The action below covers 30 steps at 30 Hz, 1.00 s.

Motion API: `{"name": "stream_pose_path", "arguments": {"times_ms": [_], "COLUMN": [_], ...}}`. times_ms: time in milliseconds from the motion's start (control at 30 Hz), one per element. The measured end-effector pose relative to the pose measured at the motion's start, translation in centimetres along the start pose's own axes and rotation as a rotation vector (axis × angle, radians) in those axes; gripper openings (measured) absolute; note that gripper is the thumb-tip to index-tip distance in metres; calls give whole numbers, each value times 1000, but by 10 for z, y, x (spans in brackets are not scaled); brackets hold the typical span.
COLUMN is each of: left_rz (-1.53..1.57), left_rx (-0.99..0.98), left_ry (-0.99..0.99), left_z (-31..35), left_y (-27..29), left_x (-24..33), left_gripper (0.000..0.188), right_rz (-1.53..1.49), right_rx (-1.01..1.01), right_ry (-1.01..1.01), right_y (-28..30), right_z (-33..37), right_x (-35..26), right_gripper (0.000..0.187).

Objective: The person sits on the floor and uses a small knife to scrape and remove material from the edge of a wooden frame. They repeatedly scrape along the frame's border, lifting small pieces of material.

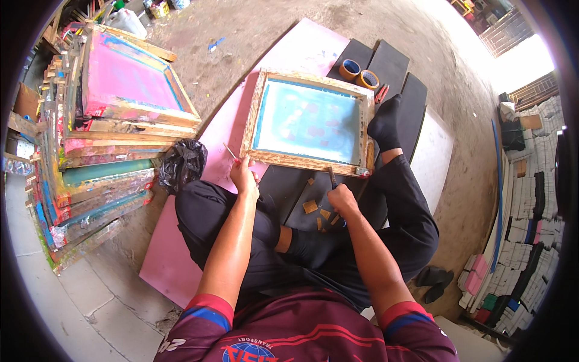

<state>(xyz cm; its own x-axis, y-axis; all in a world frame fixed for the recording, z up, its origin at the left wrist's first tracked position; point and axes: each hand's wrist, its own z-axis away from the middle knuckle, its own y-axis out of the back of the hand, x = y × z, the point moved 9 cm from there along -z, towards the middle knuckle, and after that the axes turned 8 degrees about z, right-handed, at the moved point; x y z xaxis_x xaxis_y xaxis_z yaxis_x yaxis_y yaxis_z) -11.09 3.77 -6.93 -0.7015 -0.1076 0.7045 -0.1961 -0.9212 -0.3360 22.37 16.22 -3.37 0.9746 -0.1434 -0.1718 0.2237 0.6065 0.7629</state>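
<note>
Rough, streaky-grained wood on the frame (301,161); a smooth, faintly sheened screen (304,117) within it; crinkled, glossy plastic on the bag (183,161); matt, smooth black boards (387,64); matt cloth trousers (405,188); rough, dusty floor (259,33).

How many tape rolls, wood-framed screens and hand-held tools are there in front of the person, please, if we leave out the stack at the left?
Tape rolls: 2
Wood-framed screen: 1
Hand-held tools: 2, one in the left hand, one in the right hand
Total: 5
</note>
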Motion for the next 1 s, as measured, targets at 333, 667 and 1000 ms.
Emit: {"name": "stream_pose_path", "arguments": {"times_ms": [333,667,1000], "left_rz": [-27,-155,-546], "left_rx": [17,-177,-695], "left_ry": [9,11,-131], "left_z": [5,10,62], "left_y": [-3,-11,-56], "left_x": [5,1,-29], "left_gripper": [18,20,23], "right_rz": [-302,-840,-612], "right_rx": [-168,-464,-688], "right_ry": [-34,80,325], "right_y": [-18,-47,-56], "right_z": [2,10,78], "right_x": [6,-4,-84], "right_gripper": [26,21,40]}}
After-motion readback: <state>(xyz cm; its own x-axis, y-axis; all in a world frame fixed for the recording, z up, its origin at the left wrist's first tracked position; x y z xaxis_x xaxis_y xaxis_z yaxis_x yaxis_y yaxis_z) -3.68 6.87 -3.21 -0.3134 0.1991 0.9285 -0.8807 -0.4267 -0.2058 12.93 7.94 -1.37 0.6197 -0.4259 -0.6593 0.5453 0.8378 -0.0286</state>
